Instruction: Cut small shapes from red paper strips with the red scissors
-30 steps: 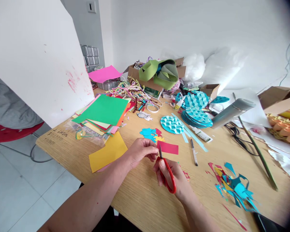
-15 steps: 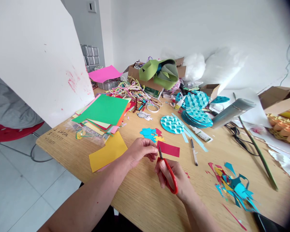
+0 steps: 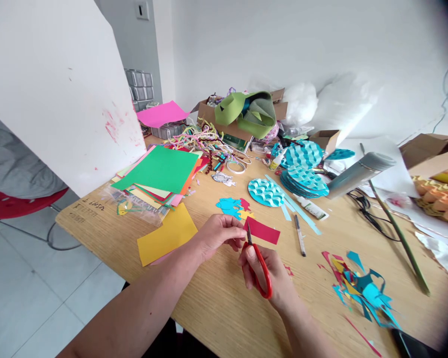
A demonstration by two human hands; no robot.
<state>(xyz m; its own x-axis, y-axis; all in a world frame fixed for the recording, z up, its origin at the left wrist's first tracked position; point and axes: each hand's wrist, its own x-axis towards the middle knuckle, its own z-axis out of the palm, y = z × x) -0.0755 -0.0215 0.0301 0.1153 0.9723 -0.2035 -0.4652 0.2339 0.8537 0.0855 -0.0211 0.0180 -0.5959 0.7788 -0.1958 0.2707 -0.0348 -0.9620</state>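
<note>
My left hand (image 3: 217, 232) pinches the left end of a small dark red paper (image 3: 266, 232), which sticks out to the right above the table. In my right hand (image 3: 278, 272) is a pair of red-handled scissors (image 3: 264, 274), its narrow blades pointing up at the paper's left part, close to my left fingertips. Whether the blades are cutting into the paper cannot be made out. Just beyond my left hand lie paper fish cutouts: a blue fish (image 3: 228, 205), a red one (image 3: 244, 204) and a yellow one (image 3: 247, 214), partly overlapping.
Yellow paper (image 3: 168, 236) and a stack topped by a green sheet (image 3: 159, 166) lie left. A pen (image 3: 299, 236), glue bottle (image 3: 313, 207), blue wavy paper disc (image 3: 267, 192) and coloured scraps (image 3: 366, 288) are right. A grey cylinder (image 3: 360, 175) leans behind.
The red paper has shifted slightly to the right and tilted a little, together with my left fingers. The scissors' handles appear a touch closer together.
</note>
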